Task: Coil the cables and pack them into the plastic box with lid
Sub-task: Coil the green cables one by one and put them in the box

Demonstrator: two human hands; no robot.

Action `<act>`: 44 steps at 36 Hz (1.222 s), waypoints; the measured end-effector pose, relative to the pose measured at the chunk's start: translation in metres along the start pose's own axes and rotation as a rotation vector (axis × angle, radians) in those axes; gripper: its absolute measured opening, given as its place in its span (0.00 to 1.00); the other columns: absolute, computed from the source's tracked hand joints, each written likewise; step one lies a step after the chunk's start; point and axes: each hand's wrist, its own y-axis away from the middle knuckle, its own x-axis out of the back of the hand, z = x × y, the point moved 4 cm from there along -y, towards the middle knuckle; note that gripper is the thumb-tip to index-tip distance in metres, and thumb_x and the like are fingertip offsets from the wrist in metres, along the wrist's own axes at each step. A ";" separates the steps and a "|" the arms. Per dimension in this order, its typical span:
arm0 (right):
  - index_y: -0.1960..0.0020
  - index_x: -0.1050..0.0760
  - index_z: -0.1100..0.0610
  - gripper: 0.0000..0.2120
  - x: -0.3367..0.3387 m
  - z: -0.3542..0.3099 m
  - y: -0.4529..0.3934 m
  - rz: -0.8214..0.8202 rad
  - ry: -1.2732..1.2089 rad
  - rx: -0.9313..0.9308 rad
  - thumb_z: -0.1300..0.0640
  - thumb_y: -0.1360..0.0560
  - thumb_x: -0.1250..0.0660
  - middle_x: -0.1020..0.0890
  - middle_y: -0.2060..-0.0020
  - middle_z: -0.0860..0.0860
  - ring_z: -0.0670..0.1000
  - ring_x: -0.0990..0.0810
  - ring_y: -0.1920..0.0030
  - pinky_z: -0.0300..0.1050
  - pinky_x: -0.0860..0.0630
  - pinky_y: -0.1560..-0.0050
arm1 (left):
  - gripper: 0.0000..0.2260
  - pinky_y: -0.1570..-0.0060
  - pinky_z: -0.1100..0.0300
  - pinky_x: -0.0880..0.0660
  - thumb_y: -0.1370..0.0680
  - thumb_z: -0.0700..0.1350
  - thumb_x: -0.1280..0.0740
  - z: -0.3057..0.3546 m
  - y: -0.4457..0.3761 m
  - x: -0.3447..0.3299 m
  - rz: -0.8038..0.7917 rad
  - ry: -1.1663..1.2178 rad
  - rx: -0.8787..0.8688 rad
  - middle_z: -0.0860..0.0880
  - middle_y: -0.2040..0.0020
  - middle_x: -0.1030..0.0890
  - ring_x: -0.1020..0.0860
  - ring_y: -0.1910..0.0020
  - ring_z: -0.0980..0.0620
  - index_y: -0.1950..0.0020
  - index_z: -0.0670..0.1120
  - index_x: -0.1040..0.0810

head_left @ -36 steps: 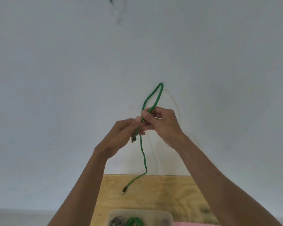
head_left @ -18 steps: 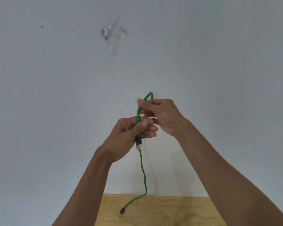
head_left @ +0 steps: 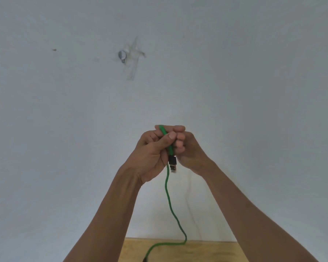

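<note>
From the head camera, both hands are raised in front of a pale wall (head_left: 235, 82) and pressed knuckle to knuckle. The left hand (head_left: 151, 156) has its fingers curled round the green cable (head_left: 169, 201), with the thumb laid across the cord near its top. The right hand (head_left: 187, 148) is closed too, fingers folded in against the left hand's; the cable's upper bend shows as a short green arc just above the left thumb, and the right fingertips close over that bend, though how firmly they pinch it cannot be told. Directly below the two hands a black and metal plug (head_left: 172, 164) sticks out between the heels of the palms, pointing down.

From under the left palm the rest of the cable hangs free, drops in a loose wave between the forearms, then turns toward the left forearm side and reaches the lower picture edge, where a dark end piece (head_left: 145, 260) is just visible.

Around the hands there is open air on all sides; nothing stands near them.

Well below the hands lies a light plywood surface (head_left: 206, 250), seen only as a strip between the forearms. Far above the hands and toward the left-hand side, the wall carries a small metal fitting (head_left: 121, 55) under scraps of clear tape.
</note>
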 end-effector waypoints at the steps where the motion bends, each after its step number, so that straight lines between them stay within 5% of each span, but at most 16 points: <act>1: 0.44 0.23 0.67 0.10 0.000 0.004 0.000 0.050 0.109 0.005 0.67 0.20 0.40 0.22 0.63 0.54 0.43 0.23 0.64 0.37 0.26 0.61 | 0.13 0.55 0.61 0.19 0.24 0.36 0.36 0.002 -0.002 -0.001 0.020 0.005 -0.015 0.44 0.59 0.17 0.18 0.63 0.52 0.41 0.32 0.22; 4: 0.61 0.23 0.58 0.14 -0.004 0.012 0.005 0.135 0.330 0.060 0.72 0.24 0.41 0.21 0.69 0.49 0.48 0.24 0.68 0.39 0.28 0.67 | 0.14 0.52 0.60 0.18 0.26 0.35 0.35 0.009 -0.010 -0.002 0.064 0.033 -0.072 0.43 0.57 0.16 0.17 0.61 0.51 0.42 0.34 0.21; 8: 0.53 0.20 0.52 0.11 -0.007 0.018 0.009 0.150 0.193 0.015 0.64 0.20 0.39 0.19 0.62 0.53 0.49 0.20 0.64 0.47 0.20 0.58 | 0.13 0.50 0.59 0.19 0.26 0.35 0.35 0.018 -0.021 0.000 0.118 0.033 -0.151 0.43 0.54 0.14 0.15 0.57 0.50 0.42 0.36 0.20; 11: 0.52 0.22 0.59 0.06 -0.009 0.024 0.016 0.190 0.126 -0.067 0.58 0.19 0.36 0.22 0.63 0.53 0.48 0.24 0.72 0.46 0.22 0.67 | 0.10 0.45 0.58 0.20 0.22 0.33 0.37 0.024 -0.032 0.006 0.161 0.024 -0.217 0.43 0.52 0.14 0.15 0.53 0.49 0.42 0.36 0.21; 13: 0.52 0.19 0.54 0.05 -0.012 0.028 0.020 0.234 0.095 -0.084 0.55 0.20 0.34 0.22 0.65 0.49 0.48 0.29 0.74 0.42 0.29 0.73 | 0.10 0.42 0.56 0.20 0.19 0.31 0.39 0.029 -0.040 0.010 0.194 -0.017 -0.257 0.43 0.51 0.15 0.15 0.52 0.48 0.41 0.36 0.21; 18: 0.54 0.16 0.50 0.07 -0.015 0.030 0.029 0.361 0.181 -0.061 0.49 0.23 0.30 0.17 0.68 0.46 0.48 0.25 0.73 0.40 0.26 0.69 | 0.10 0.40 0.55 0.22 0.18 0.32 0.39 0.031 -0.049 0.018 0.217 -0.259 -0.249 0.43 0.50 0.15 0.15 0.49 0.46 0.42 0.37 0.21; 24: 0.51 0.16 0.55 0.06 -0.007 0.015 0.033 0.383 0.402 0.028 0.54 0.23 0.29 0.18 0.67 0.43 0.41 0.23 0.71 0.31 0.29 0.67 | 0.09 0.34 0.30 0.33 0.20 0.36 0.35 0.029 -0.045 0.030 0.180 -0.421 -0.176 0.42 0.49 0.14 0.16 0.46 0.42 0.42 0.39 0.19; 28: 0.51 0.17 0.53 0.05 0.000 0.000 0.033 0.310 0.678 0.104 0.57 0.25 0.30 0.16 0.61 0.43 0.37 0.23 0.65 0.27 0.30 0.63 | 0.10 0.37 0.23 0.35 0.20 0.38 0.33 0.029 -0.036 0.034 0.107 -0.560 -0.126 0.39 0.45 0.15 0.16 0.43 0.39 0.40 0.38 0.19; 34: 0.47 0.19 0.48 0.09 0.015 -0.019 0.022 0.130 0.840 0.108 0.58 0.25 0.30 0.16 0.54 0.41 0.44 0.20 0.62 0.49 0.20 0.52 | 0.09 0.39 0.31 0.27 0.17 0.38 0.36 0.026 -0.029 0.043 0.118 -0.851 -0.050 0.48 0.46 0.14 0.15 0.46 0.49 0.43 0.40 0.17; 36: 0.47 0.20 0.47 0.09 0.018 -0.025 0.016 0.119 0.875 0.188 0.58 0.24 0.30 0.15 0.53 0.42 0.48 0.18 0.57 0.52 0.20 0.52 | 0.10 0.45 0.32 0.23 0.17 0.40 0.37 0.023 -0.029 0.044 0.137 -0.949 -0.041 0.48 0.45 0.15 0.15 0.49 0.44 0.47 0.42 0.16; 38: 0.47 0.20 0.47 0.08 0.022 -0.030 0.010 0.125 0.868 0.270 0.57 0.24 0.29 0.15 0.54 0.43 0.48 0.18 0.59 0.53 0.20 0.54 | 0.11 0.54 0.33 0.23 0.16 0.43 0.38 0.020 -0.029 0.043 0.119 -1.017 -0.026 0.42 0.49 0.15 0.18 0.52 0.35 0.48 0.42 0.17; 44: 0.55 0.17 0.53 0.05 0.032 -0.050 -0.005 0.149 0.771 0.432 0.59 0.30 0.24 0.21 0.66 0.38 0.45 0.29 0.71 0.46 0.28 0.67 | 0.26 0.54 0.50 0.26 0.14 0.54 0.47 0.007 -0.026 0.032 0.018 -0.809 0.147 0.42 0.60 0.18 0.23 0.62 0.45 0.48 0.34 0.20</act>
